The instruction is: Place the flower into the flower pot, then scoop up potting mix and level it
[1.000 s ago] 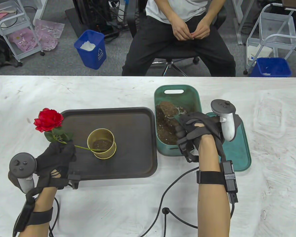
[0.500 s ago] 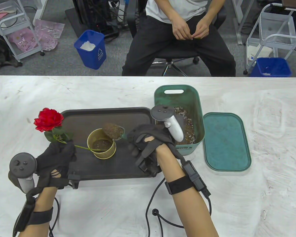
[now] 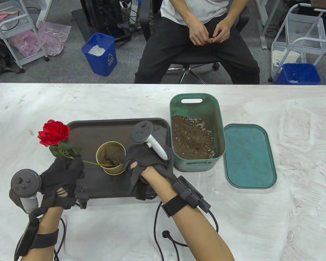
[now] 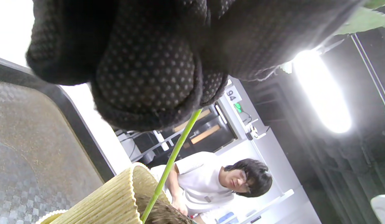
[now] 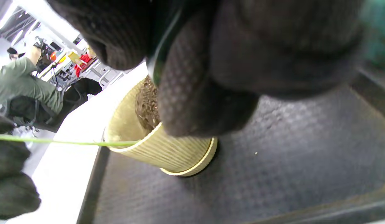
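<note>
White cloth covers the worktop [image 3: 125, 233]. Left hand [image 3: 61, 174] fingers pinch the flower [image 3: 54, 133] stem, its end in the pot [image 3: 110, 157]. Right hand [image 3: 144, 163] fingers clamp a scoop [image 5: 155, 67], tipped over the pot.

1. Dark rectangular tray [image 3: 141, 187] on white-covered table [image 3: 301, 114], left of centre.
2. Ribbed yellow flower pot [image 3: 112, 170] on tray, potting mix inside.
3. Red artificial flower [image 3: 54, 133] left of pot, stem running over rim into pot.
4. Green plastic bin of potting mix [image 3: 197, 141] just right of tray.
5. Green bin lid [image 3: 250, 156] flat on table, just right of bin.
</note>
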